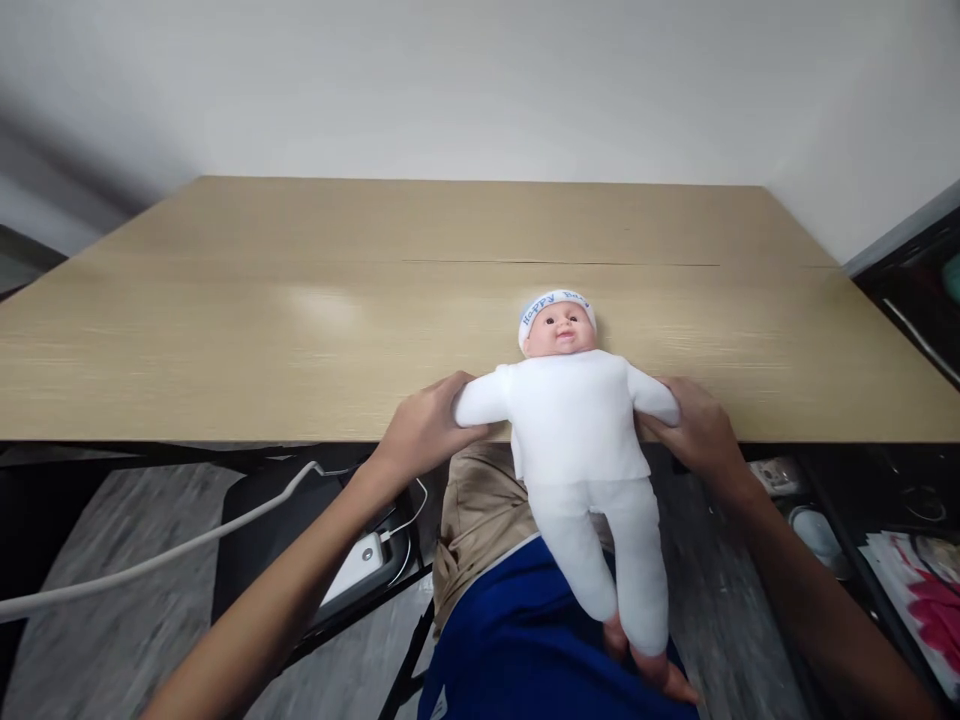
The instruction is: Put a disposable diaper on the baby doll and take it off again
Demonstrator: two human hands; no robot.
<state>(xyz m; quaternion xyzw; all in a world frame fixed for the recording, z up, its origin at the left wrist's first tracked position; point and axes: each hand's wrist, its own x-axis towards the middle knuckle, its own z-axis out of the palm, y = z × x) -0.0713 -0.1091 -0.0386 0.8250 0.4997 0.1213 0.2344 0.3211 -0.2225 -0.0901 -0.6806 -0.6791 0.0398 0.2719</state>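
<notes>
A baby doll in a white top and white trousers lies face up across the table's front edge. Its head and shoulders rest over the tabletop, while its legs hang down over my lap, bare feet showing. Around its head is a white cap with blue lettering that begins "Happy". My left hand is closed round the doll's sleeve end on the left of the picture. On the other side, my right hand grips the opposite arm, its fingers partly behind the sleeve. The doll's own hands are hidden.
The wooden table reaches back to a pale wall. Below it on the left are a white cable, a black seat-like surface and a white device with a cord. At the lower right, papers and other items sit on a dark shelf.
</notes>
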